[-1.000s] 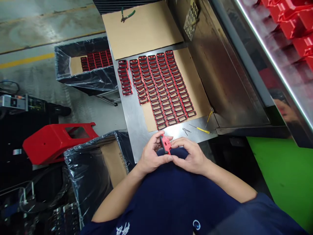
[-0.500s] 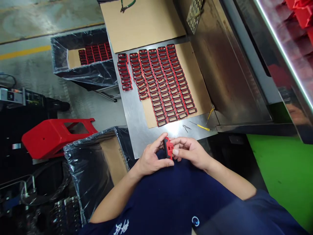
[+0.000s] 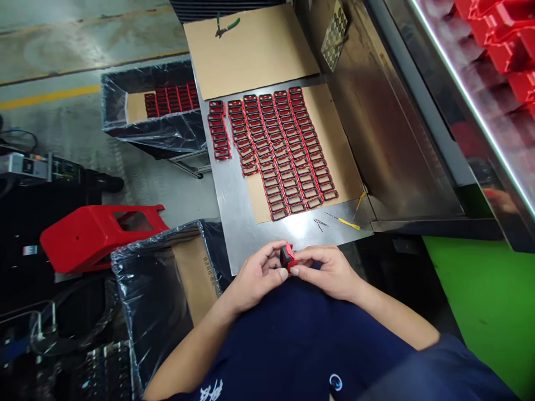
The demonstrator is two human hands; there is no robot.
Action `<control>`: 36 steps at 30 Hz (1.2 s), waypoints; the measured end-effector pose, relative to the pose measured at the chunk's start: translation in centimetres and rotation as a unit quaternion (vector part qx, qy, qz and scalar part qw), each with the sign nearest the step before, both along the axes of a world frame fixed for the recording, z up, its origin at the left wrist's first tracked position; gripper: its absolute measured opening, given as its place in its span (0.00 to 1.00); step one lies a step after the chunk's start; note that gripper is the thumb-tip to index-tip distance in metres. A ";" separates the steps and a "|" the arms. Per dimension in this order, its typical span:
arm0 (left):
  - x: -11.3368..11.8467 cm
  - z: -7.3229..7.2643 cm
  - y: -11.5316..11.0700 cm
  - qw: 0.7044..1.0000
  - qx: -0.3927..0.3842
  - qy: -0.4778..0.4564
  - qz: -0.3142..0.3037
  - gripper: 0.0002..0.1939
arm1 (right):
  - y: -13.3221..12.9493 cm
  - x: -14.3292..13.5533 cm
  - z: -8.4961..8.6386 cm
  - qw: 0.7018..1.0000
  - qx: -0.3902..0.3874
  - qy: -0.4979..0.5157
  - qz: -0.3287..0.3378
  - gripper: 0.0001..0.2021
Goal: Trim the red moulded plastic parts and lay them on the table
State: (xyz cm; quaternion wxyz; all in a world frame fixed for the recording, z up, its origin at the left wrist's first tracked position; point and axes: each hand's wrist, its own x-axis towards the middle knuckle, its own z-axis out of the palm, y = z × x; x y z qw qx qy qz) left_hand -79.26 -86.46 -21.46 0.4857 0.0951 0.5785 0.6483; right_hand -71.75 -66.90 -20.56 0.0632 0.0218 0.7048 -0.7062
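Red-and-black part (image 3: 288, 258): pinched up between both hands, in front of the body, at the near edge of the metal table (image 3: 236, 223); dark side toward the left palm, red side toward the right fingers.
Left hand (image 3: 257, 281): grasping the dark side, fingers curled toward the far end, thumb at the near end.
Right hand (image 3: 332, 273): grasping the red side between thumb and fingertips, thumb tip close beside the left thumb; exact contact of the hidden fingers, cannot tell.
Heft in the fingers: probably light, judging by the small bulk and the fingertip hold; likely manageable in either hand alone.
Red side: looks like moulded plastic, so likely stiff, giving little under a pinch; perhaps a bit slick on flat faces.
Dark side: mostly shaded by the left fingers; cannot tell whether rubbery or hard.
Ends of the part: best taken here, thumb near and fingers far, steadying lightly from the right.
Thin edges: better not squeezed hard, being possibly apt to flex or crack.
Rows of similar parts (image 3: 288, 167): laid beyond the grip, mostly over a cardboard sheet (image 3: 336, 150); showing open, frame-like shapes, suggesting slim walls.
Loose tools: small metal tool (image 3: 320, 224) and yellow-handled tool (image 3: 349, 224), lying on the table beyond the right hand, apart from the grip.
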 end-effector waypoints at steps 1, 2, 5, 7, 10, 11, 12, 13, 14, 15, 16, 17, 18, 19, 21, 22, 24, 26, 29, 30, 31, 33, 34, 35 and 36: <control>0.0 0.2 0.0 1.000 -0.006 -0.007 0.002 0.35 | 0.0 0.0 0.0 1.000 0.019 0.019 0.001 0.08; 0.0 0.3 0.0 1.000 -0.017 -0.010 0.004 0.36 | 0.1 0.0 0.0 0.999 0.038 0.034 0.001 0.07; 0.1 0.6 0.0 0.998 -0.066 0.001 0.011 0.39 | 0.3 -0.1 -0.1 0.994 0.093 0.063 0.003 0.06; 0.1 0.9 0.1 0.996 -0.086 0.013 0.012 0.41 | 0.3 -0.2 -0.3 0.990 0.117 0.080 0.009 0.06; 0.1 1.5 0.5 0.995 -0.094 0.037 0.022 0.44 | 0.3 -0.4 -0.4 0.983 0.139 0.116 0.015 0.05; 0.1 1.7 0.7 0.994 -0.097 0.049 0.027 0.44 | 0.3 -0.5 -0.4 0.981 0.145 0.130 0.015 0.05; 0.1 1.9 0.8 0.992 -0.102 0.064 0.032 0.44 | 0.3 -0.6 -0.5 0.978 0.149 0.144 0.015 0.05; 0.2 2.0 0.9 0.990 -0.108 0.081 0.036 0.43 | 0.3 -0.6 -0.4 0.975 0.153 0.157 0.013 0.05; 0.2 2.1 0.9 0.988 -0.115 0.099 0.039 0.43 | 0.3 -0.7 -0.4 0.973 0.158 0.169 0.012 0.05; 0.2 2.2 0.9 0.985 -0.121 0.118 0.041 0.43 | 0.3 -0.8 -0.3 0.970 0.161 0.179 0.011 0.05; 0.3 2.2 0.8 0.981 -0.125 0.139 0.042 0.42 | 0.3 -0.9 -0.2 0.969 0.163 0.186 0.011 0.06; 0.4 2.2 0.8 0.978 -0.127 0.162 0.044 0.42 | 0.4 -1.0 -0.2 0.968 0.164 0.189 0.010 0.06; 0.4 2.1 0.7 0.973 -0.127 0.186 0.047 0.42 | 0.4 -1.1 -0.1 0.968 0.165 0.187 0.008 0.07; 0.5 2.1 0.7 0.968 -0.127 0.212 0.049 0.41 | 0.4 -1.1 0.0 0.969 0.165 0.182 0.006 0.07; 0.6 2.0 0.6 0.954 -0.124 0.267 0.053 0.40 | 0.3 -1.1 0.2 0.973 0.158 0.170 -0.002 0.08; 0.6 1.9 0.6 0.945 -0.123 0.298 0.054 0.40 | 0.3 -1.1 0.2 0.975 0.152 0.163 -0.007 0.09; 0.6 1.9 0.7 0.923 -0.120 0.362 0.052 0.39 | 0.2 -1.1 0.3 0.979 0.137 0.151 -0.019 0.09; 0.6 2.0 0.8 0.897 -0.117 0.423 0.048 0.38 | 0.2 -1.0 0.4 0.983 0.120 0.133 -0.037 0.09; 0.5 2.1 0.8 0.857 -0.116 0.500 0.041 0.37 | 0.2 -0.8 0.5 0.991 0.082 0.078 -0.064 0.08; 0.4 2.1 0.8 0.845 -0.116 0.520 0.040 0.37 | 0.3 -0.7 0.5 0.994 0.062 0.054 -0.068 0.08; 0.4 2.0 0.8 0.835 -0.114 0.536 0.039 0.37 | 0.3 -0.7 0.6 0.997 0.037 0.029 -0.066 0.07; 0.3 1.9 0.8 0.822 -0.111 0.557 0.033 0.38 | 0.4 -0.6 0.7 0.999 -0.022 -0.014 -0.047 0.08; 0.3 1.8 0.8 0.819 -0.110 0.563 0.027 0.38 | 0.5 -0.5 0.8 0.998 -0.050 -0.031 -0.032 0.10; 0.3 1.8 0.7 0.817 -0.109 0.566 0.022 0.38 | 0.5 -0.5 0.8 0.996 -0.073 -0.045 -0.017 0.12; 0.4 1.7 0.7 0.816 -0.108 0.568 0.017 0.39 | 0.5 -0.5 0.9 0.994 -0.090 -0.056 -0.002 0.13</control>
